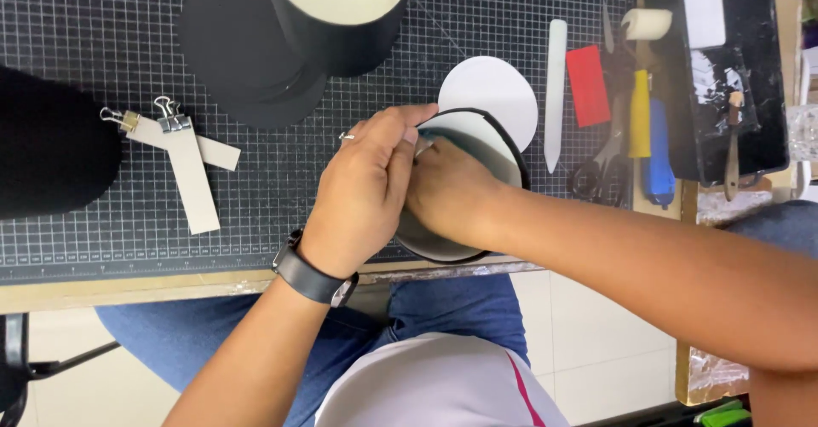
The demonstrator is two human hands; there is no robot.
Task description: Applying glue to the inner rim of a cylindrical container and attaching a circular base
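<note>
Both hands (pixel 409 188) grip upright cylinder (pixel 477 141).

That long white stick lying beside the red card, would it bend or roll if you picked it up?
The white stick looks stiff: it lies dead straight on the cutting mat. It seems flat with a tapered tip, so it would probably slide rather than roll. Its smooth surface may be slippery.

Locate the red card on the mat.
Head view, upper right: the red card lies flat on the cutting mat, between the white bone folder and the yellow-handled tool.
</note>
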